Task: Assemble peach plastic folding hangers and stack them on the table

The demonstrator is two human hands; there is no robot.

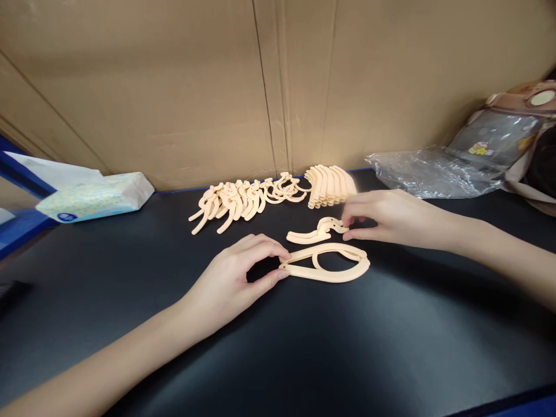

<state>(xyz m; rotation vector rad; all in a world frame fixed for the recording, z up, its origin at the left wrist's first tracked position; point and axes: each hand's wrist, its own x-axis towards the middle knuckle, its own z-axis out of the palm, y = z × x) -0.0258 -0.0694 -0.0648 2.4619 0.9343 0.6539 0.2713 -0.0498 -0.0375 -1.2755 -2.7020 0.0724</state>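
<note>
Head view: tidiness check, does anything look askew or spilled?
Nothing looks spilled or damaged. The hook pieces at the back lie loosely fanned, unlike the neat stack beside them. The left hand pinches the loop piece.

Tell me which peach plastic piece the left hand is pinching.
The closed loop piece nearest the camera: the left hand pinches its narrow end. The right hand grips the open hook piece behind it; the rows at the back lie untouched.

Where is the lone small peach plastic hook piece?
Head view, centre of black table: the right hand grips the hook piece, just behind the peach plastic loop pinched by the left hand.
</note>
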